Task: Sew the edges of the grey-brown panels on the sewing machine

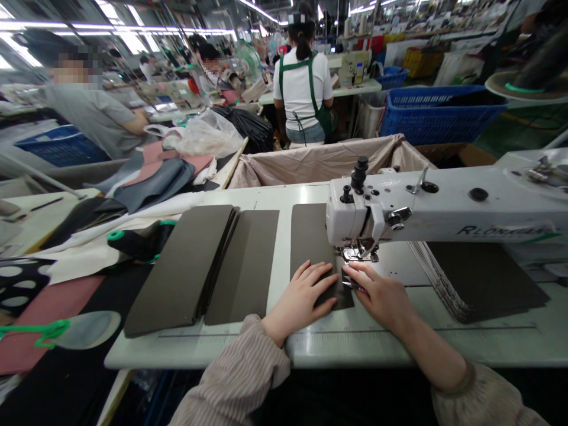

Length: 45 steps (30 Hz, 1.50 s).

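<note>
A dark grey-brown panel (308, 236) lies on the sewing table under the head of a white sewing machine (444, 201). My left hand (306, 296) rests flat on this panel with its fingers spread. Beside the presser foot (355, 253), my right hand (386, 296) touches the panel's right edge. Its curled fingers hold a small metal tool that looks like thread snips (354, 285), partly hidden by the hand. Left of my hands lie a stack of similar panels (181, 266) and a panel (248, 266) partly beside it. Another stack (483, 275) sits right of the needle.
A ruler scale runs along the front of the pale table (355, 352). Fabric pieces (155, 177) and a black thread cone (133, 242) lie at the left. Behind the table stands a cloth-lined bin (284, 168). Several people sit farther back near blue baskets (444, 115).
</note>
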Motion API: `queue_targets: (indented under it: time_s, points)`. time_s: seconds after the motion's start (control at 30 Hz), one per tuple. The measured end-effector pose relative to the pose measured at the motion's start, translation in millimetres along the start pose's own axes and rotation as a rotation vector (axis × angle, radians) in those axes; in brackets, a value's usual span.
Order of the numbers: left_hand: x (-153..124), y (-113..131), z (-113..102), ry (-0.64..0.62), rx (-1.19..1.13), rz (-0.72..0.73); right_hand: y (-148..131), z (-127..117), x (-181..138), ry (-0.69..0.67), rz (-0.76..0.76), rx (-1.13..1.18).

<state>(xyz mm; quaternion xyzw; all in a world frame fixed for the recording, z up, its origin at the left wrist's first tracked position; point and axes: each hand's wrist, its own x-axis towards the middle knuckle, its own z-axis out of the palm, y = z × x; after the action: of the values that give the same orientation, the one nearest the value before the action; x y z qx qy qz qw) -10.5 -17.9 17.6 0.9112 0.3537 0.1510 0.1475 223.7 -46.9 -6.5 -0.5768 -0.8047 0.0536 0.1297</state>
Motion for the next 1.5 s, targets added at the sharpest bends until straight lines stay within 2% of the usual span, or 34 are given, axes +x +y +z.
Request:
queue_targets:
  time_s: [0.6,1.07,1.5]
  points:
    - [1,0,3,0.006,0.013,-0.029,0,0,0,-0.002,-0.002,0.001]
    - [23,-19,12,0.039,0.060,-0.074,1,2,-1,0.026,0.006,0.012]
    - [25,-20,12,0.023,0.047,-0.090,1,1,0,0.033,0.001,0.023]
